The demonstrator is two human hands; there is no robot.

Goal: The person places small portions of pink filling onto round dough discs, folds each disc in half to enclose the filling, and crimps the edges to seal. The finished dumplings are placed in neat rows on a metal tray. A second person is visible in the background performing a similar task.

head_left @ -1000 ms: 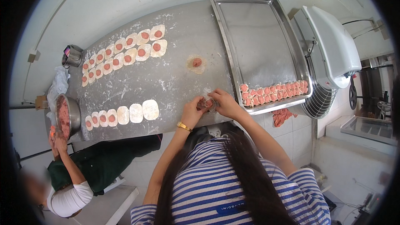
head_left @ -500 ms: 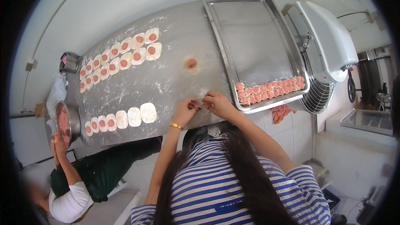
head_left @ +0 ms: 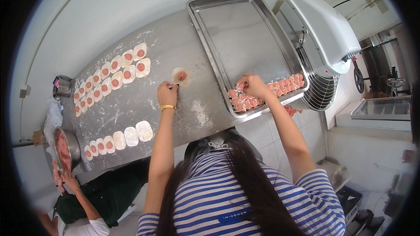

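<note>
My right hand (head_left: 256, 86) reaches over the near left part of the metal tray (head_left: 205, 39). Its fingers are closed on a small meat dumpling (head_left: 240, 87) with pink filling, just above packed rows of similar dumplings (head_left: 245, 103). On the steel table, my left hand (head_left: 166, 95) has its fingers pinched at the near edge of a single wrapper (head_left: 187, 81) with a ball of meat filling (head_left: 181, 76) on it. Something small and dark shows at those fingertips, too small to name.
Two rows of filled wrappers (head_left: 117, 80) lie at the left, with plain wrappers (head_left: 131, 136) nearer me. A bowl of meat filling (head_left: 75, 146) stands by a co-worker's hands (head_left: 65, 177). A metal cup (head_left: 62, 87) is farther back. Right of the tray stands a white mixer (head_left: 321, 35).
My hands have separated: the right has carried the dumpling over to the tray, the left has moved up-left to the lone wrapper. The view has shifted slightly.
</note>
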